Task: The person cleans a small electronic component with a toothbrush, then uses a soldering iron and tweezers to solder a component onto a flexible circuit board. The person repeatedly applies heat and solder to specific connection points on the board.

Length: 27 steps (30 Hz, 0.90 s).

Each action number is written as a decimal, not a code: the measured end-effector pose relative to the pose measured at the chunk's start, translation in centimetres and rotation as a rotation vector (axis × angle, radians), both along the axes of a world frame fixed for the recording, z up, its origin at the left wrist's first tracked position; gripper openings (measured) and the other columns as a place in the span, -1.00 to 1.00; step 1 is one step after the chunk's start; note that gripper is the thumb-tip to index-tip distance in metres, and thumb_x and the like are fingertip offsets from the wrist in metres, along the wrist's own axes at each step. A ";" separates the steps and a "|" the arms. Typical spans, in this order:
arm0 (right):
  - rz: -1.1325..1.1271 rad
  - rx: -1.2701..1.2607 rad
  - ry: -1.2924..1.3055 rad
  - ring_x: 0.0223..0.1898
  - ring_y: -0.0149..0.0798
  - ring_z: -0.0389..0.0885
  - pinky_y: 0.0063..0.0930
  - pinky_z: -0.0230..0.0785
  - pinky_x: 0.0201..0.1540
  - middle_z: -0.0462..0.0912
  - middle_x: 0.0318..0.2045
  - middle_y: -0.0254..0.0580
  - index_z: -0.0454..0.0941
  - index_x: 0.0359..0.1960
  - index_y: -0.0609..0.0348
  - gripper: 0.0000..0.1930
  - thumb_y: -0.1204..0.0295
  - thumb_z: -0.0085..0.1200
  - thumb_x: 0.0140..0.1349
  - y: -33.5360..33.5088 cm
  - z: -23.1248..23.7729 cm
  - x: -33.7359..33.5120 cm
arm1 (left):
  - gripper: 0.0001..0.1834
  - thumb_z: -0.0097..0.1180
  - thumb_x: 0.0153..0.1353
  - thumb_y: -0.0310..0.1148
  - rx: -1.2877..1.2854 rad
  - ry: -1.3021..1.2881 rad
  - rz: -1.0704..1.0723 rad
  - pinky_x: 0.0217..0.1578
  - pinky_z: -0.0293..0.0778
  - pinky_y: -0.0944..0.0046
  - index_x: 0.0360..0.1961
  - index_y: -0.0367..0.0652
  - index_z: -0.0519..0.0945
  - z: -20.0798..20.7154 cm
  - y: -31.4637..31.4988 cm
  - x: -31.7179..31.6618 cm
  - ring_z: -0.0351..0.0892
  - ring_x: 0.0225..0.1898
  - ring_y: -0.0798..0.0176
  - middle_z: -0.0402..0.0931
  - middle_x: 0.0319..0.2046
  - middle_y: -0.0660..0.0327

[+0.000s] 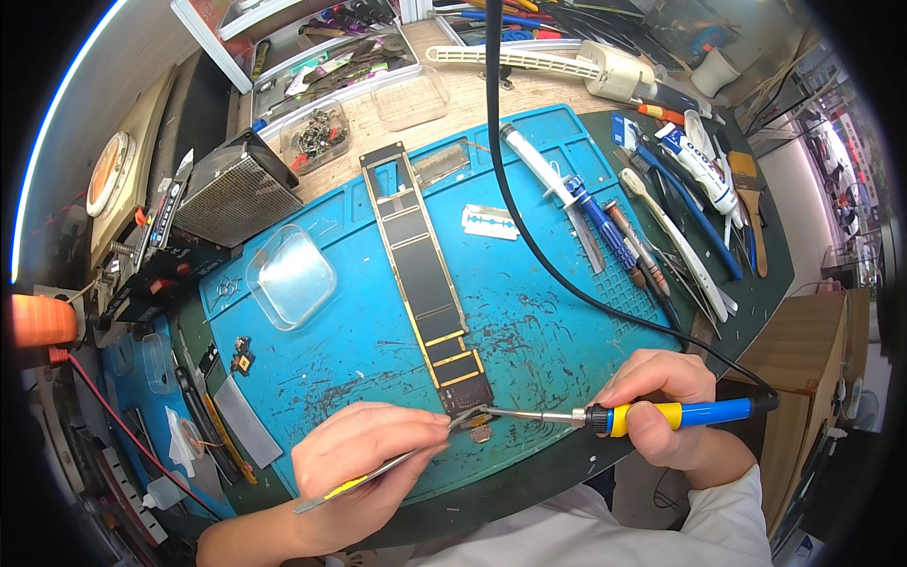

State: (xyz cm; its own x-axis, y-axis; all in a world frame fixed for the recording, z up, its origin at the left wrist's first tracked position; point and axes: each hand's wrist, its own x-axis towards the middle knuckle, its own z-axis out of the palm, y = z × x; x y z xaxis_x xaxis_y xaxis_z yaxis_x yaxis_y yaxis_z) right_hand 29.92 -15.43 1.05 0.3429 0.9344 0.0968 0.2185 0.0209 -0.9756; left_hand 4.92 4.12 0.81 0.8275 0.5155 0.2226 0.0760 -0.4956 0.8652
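Note:
A long, narrow circuit board (420,260) with gold-edged dark sections lies on the blue work mat (378,369). In my right hand (666,397) is a blue and yellow soldering iron (647,417), its tip reaching the board's near end. My left hand (364,463) pinches metal tweezers (378,471) whose points meet the same end, close to the iron's tip. Whether tip and tweezers touch each other I cannot tell. Just below them sits a small metallic part (481,434) on the mat.
The black iron cord (529,241) crosses the mat from above. A clear plastic box (291,277) stands left of the board, a razor blade (489,222) right of it. Syringe (539,161), brushes and tools fill the right side. A mesh-fronted box (236,184) stands at left.

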 end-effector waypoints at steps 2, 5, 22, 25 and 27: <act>-0.003 -0.003 0.003 -0.43 -0.35 0.72 -0.51 0.54 -0.35 0.79 -0.40 -0.13 0.74 -0.17 0.31 -0.79 0.37 0.28 0.35 0.0 0.0 0.0 | -0.73 0.49 0.03 -0.72 0.001 0.001 -0.001 -0.18 0.70 0.21 -0.21 -0.28 0.81 0.0 0.0 0.0 0.84 -0.22 0.07 0.83 -0.21 0.06; -0.008 -0.004 0.003 -0.43 -0.35 0.72 -0.51 0.53 -0.35 0.79 -0.40 -0.13 0.75 -0.18 0.31 -0.80 0.38 0.28 0.35 0.0 0.0 -0.1 | -0.74 0.49 0.04 -0.71 -0.004 0.002 0.000 -0.17 0.70 0.21 -0.21 -0.28 0.81 0.1 0.0 0.0 0.84 -0.22 0.07 0.83 -0.21 0.06; -0.013 0.016 -0.001 -0.43 -0.36 0.72 -0.52 0.54 -0.36 0.79 -0.41 -0.13 0.75 -0.18 0.31 -0.80 0.39 0.28 0.35 0.1 0.0 -0.1 | -0.73 0.50 0.03 -0.71 -0.001 0.001 -0.004 -0.17 0.70 0.20 -0.21 -0.27 0.81 0.0 0.0 0.0 0.84 -0.21 0.07 0.83 -0.21 0.07; -0.009 0.014 0.000 -0.43 -0.36 0.72 -0.52 0.54 -0.36 0.79 -0.41 -0.13 0.75 -0.18 0.31 -0.80 0.38 0.28 0.35 0.1 0.0 -0.1 | -0.73 0.50 0.03 -0.71 -0.001 -0.001 -0.002 -0.17 0.69 0.21 -0.21 -0.28 0.81 0.0 0.0 -0.1 0.84 -0.22 0.07 0.83 -0.21 0.07; -0.004 0.009 0.006 -0.43 -0.36 0.72 -0.51 0.54 -0.36 0.79 -0.41 -0.13 0.75 -0.18 0.31 -0.80 0.38 0.28 0.35 0.0 -0.1 -0.1 | -0.73 0.50 0.03 -0.71 0.002 -0.001 -0.001 -0.17 0.69 0.21 -0.21 -0.28 0.81 0.0 -0.1 -0.1 0.84 -0.22 0.08 0.83 -0.22 0.07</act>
State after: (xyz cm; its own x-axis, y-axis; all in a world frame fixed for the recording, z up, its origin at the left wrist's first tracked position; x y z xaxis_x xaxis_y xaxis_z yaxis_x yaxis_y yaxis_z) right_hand 29.85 -15.40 0.97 0.3473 0.9320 0.1035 0.2129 0.0291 -0.9766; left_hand 4.87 4.06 0.77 0.8277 0.5144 0.2242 0.0750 -0.4974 0.8642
